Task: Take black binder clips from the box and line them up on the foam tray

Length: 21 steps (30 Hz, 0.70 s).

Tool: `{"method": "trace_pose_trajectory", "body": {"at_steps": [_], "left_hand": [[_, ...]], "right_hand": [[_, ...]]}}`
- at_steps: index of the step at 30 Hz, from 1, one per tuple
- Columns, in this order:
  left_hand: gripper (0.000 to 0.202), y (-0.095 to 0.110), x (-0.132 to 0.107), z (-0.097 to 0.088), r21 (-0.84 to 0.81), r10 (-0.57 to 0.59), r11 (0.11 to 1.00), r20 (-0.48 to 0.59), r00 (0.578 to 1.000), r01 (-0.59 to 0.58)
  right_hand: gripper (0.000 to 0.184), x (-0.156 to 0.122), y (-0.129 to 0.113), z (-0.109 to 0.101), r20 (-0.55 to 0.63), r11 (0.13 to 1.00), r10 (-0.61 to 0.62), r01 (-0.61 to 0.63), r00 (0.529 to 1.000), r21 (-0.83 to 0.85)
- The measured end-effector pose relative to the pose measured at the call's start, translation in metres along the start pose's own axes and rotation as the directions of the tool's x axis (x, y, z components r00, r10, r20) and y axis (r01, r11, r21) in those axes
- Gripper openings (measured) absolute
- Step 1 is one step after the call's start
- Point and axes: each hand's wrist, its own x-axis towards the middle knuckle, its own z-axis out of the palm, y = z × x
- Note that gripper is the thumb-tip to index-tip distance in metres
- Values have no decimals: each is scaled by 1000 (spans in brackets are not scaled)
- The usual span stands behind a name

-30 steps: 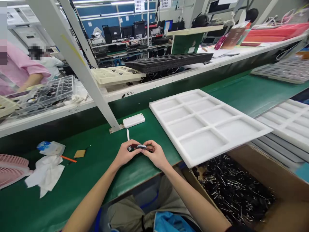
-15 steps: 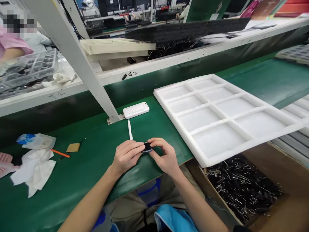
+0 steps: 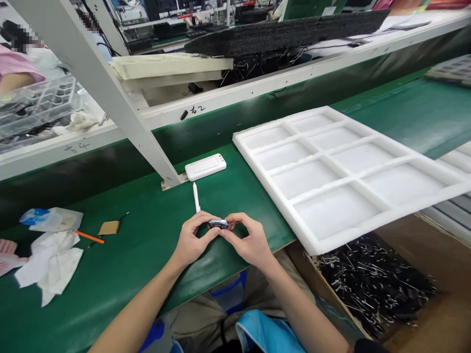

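A green tabletop (image 3: 128, 255) runs across the view, and a slanted white post (image 3: 110, 98) is bolted onto it at the far side. To the right lies one white foam tray (image 3: 368, 228) with eight compartments in two rows of four. Its near corner overhangs the tabletop edge above one cardboard box (image 3: 441, 314) heaped with small dark metal parts (image 3: 368, 284), too many to count. At the far left lie a crumpled white tissue (image 3: 51, 264), one blue-and-white packet (image 3: 51, 219), one orange pencil (image 3: 90, 237) and one small tan piece (image 3: 109, 227), all well apart from the hands. Beside the post's foot lies one white case (image 3: 205, 166). Just in front of it is one white pen (image 3: 196, 197), its near end hidden behind the left fingers. The left hand (image 3: 193, 240) and right hand (image 3: 248, 240) meet close to the tabletop's near edge, between the pen and the person's lap. Their fingertips pinch a single small part (image 3: 218, 224) from both ends. It is an oblong, dark and glossy piece with a bright metallic sheen, held flat just above the tabletop; finer detail cannot be made out.
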Motion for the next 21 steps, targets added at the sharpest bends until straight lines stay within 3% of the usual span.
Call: {"method": "trace_pose_trajectory", "body": {"at_steps": [4,8,11,14,16,17,19,21], "left_hand": [[19,-3,1,-2,-105,-110,988,54,992,116],[27,-11,-1,-3,-111,-225,968,3,974,224],[34,-21,0,-1,-179,-323,932,-23,946,314],[35,-27,1,3,-177,-365,916,-3,931,359],[34,-29,1,4,-141,-364,922,-4,931,360],[34,-29,1,4,-127,-357,927,-10,934,353],[33,-29,1,5,-116,-340,935,-24,940,335],[33,-29,2,4,-126,-327,939,-40,944,319]], "right_hand": [[12,0,-6,3,3,995,-22,23,1000,-93],[10,-33,-15,-11,-156,957,-136,89,978,-276],[2,-83,-12,-44,-249,903,-270,155,930,-401],[4,-136,3,-103,-255,806,-346,147,903,-573],[11,-160,21,-152,-343,727,-250,-59,905,-685],[15,-167,32,-177,-430,678,-128,-237,894,-696],[14,-171,59,-219,-562,514,181,-564,807,-646],[11,-167,86,-247,-556,304,459,-710,693,-635]]}}
